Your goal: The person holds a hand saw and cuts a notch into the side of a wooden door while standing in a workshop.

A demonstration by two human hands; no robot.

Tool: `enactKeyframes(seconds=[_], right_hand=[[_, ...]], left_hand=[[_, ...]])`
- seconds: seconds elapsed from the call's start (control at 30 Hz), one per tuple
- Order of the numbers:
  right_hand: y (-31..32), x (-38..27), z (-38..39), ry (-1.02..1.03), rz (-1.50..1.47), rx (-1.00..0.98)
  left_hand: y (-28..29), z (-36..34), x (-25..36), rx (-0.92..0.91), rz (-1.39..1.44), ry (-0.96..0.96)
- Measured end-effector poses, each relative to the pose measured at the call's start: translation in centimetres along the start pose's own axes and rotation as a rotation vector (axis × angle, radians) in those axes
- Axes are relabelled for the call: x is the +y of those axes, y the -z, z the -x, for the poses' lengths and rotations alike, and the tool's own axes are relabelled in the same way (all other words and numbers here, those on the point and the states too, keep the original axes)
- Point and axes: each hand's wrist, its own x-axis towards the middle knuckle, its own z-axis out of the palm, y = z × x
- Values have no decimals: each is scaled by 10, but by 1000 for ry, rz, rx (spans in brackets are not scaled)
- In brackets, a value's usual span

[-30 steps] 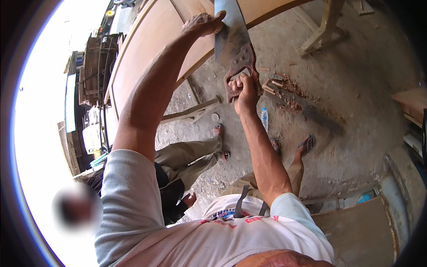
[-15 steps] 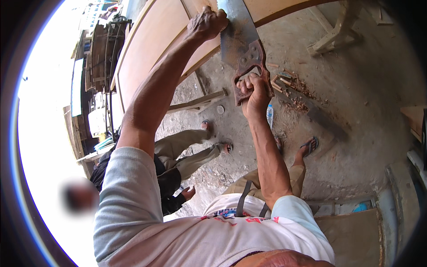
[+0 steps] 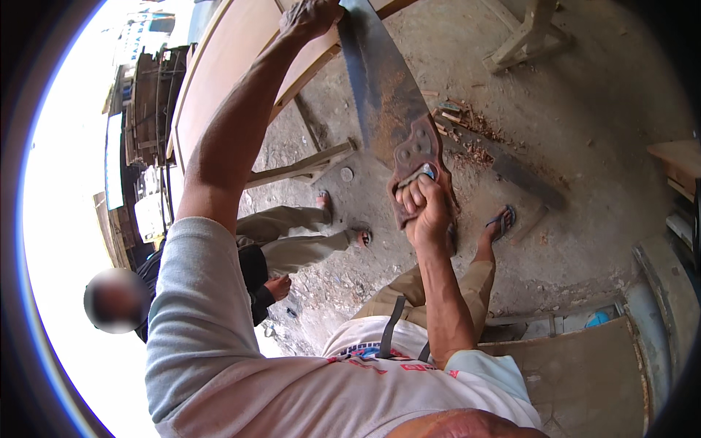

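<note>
My right hand (image 3: 425, 208) is closed round the worn brown wooden handle of a handsaw (image 3: 380, 84). The wide metal blade, rust-stained and dusted near the handle, slants up to the top edge of the view, where its tip is cut off. My left hand (image 3: 312, 20) lies at the edge of a large framed wooden panel (image 3: 226, 80), right beside the blade. Its fingers are curled; what they grip, if anything, is hidden. The saw teeth face left, towards the panel.
A wooden trestle leg (image 3: 303, 166) stands under the panel, another trestle (image 3: 522, 44) at the far right. Wood offcuts and shavings (image 3: 475, 150) litter the floor, near a dark plank (image 3: 529, 179). At the left is another person (image 3: 292, 248). A brown board (image 3: 584, 379) lies lower right.
My right hand has drawn the saw back towards my body, so more of the blade shows. The view has shifted, and my left hand and the panel appear higher and further left.
</note>
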Motion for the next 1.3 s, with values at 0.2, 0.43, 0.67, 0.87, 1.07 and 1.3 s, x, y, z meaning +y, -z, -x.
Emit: enactKeyframes(seconds=[0.2,0.43,0.67,0.87,1.07,1.3], right_hand=[[-37,-17,-65,120,-78,-59],[-25,-12,-13,44,-55,36],[-63,-2,-100,148,-139,-26],[-50,6,-86,137,-176,-110],[-15,11,-2,-6,-145,15],[-66,46,-148,189,-206,-144]], left_hand=[[-7,-5,20,212,-5,-22],[-2,3,22,78,33,119],[3,-7,29,112,-47,-21],[-3,-4,16,41,48,43],[-14,-11,13,86,39,47],[-23,-2,-30,-23,103,113]])
